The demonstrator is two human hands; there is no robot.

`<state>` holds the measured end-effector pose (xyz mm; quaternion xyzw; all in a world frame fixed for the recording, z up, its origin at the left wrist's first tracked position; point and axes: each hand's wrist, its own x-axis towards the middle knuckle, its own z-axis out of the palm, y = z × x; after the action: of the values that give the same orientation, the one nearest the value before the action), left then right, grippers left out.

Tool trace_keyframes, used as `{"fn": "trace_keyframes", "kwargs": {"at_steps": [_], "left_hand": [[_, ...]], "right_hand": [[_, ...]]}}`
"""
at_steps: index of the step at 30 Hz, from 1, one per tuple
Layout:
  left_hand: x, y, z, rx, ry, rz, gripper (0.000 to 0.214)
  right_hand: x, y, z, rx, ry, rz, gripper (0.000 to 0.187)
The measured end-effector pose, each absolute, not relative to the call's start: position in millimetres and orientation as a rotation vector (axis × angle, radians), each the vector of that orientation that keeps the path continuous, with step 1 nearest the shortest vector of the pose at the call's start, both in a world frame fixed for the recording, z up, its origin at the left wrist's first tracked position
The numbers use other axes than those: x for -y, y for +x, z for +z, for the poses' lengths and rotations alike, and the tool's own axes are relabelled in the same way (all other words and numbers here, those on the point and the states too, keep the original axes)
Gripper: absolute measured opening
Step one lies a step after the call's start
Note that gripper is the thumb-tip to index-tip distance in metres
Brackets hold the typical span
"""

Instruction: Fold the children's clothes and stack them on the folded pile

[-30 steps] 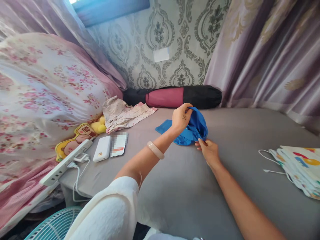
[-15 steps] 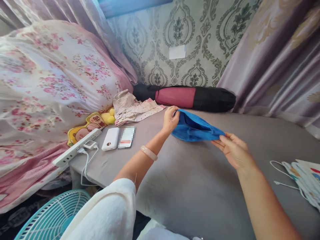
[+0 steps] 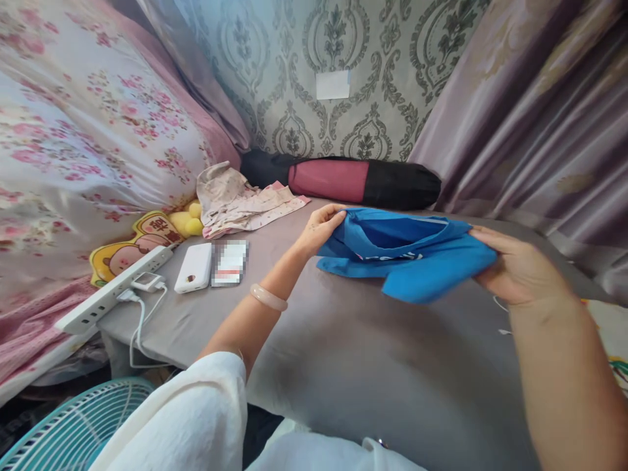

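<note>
A blue T-shirt (image 3: 417,269) with some white lettering on its front is held up above the grey-covered surface (image 3: 383,366). Its neck opening faces up, and one sleeve-like flap hangs towards me. My left hand (image 3: 321,227) pinches the shirt at its left upper edge, thumb and fingers closed on the cloth. At the opposite side my right hand (image 3: 513,265) grips the cloth, its fingertips partly hidden behind the fabric.
Left of the shirt lie a white power bank (image 3: 193,268), a phone-like item (image 3: 229,263), a power strip (image 3: 115,288) and a crumpled patterned cloth (image 3: 245,206). A black-and-red long bag (image 3: 328,180) rests along the wall. A teal fan (image 3: 83,425) stands lower left.
The shirt is spread wider, showing its neck opening and lettering. My right hand has moved right and nearer to me; my left still grips its edge. The view has shifted.
</note>
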<state>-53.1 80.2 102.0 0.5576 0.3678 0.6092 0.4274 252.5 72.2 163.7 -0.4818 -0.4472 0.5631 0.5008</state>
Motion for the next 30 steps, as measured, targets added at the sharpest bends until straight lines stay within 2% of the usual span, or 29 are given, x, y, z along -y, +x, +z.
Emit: {"fn": "trace_keyframes", "kwargs": {"at_steps": [3,6,11,15,20,25,30], "left_hand": [[-65.9,-58.3,117.6,-0.846,1.431,1.412,0.039],[-56.2,-61.7,126.6,-0.786,1.432,1.39,0.037],[-54.1,-60.2,114.7,-0.762,1.385,1.266,0.035],[-54.1,-59.7,102.4,-0.851,1.451,1.105,0.04],[-58.2,-60.2,94.3,-1.0,1.577,1.051,0.034],[-63.0,-58.2,82.6,-1.043,1.618,1.073,0.032],[-65.1,-52.6,76.2,-1.204,1.646,1.277,0.021]], "right_hand": [[-63.9,274.1,185.2,1.03,-1.296,1.27,0.008],[-59.2,290.2,188.6,1.05,-1.355,1.176,0.012],[-64.1,299.8,158.2,1.138,-1.5,1.361,0.028],[-72.4,308.0,135.7,1.155,-1.533,1.44,0.024],[-69.1,307.2,126.3,1.413,-1.621,1.408,0.019],[-63.1,296.1,119.3,1.618,-1.616,1.156,0.021],[-69.1,292.1,103.1,1.606,-1.51,0.971,0.017]]}}
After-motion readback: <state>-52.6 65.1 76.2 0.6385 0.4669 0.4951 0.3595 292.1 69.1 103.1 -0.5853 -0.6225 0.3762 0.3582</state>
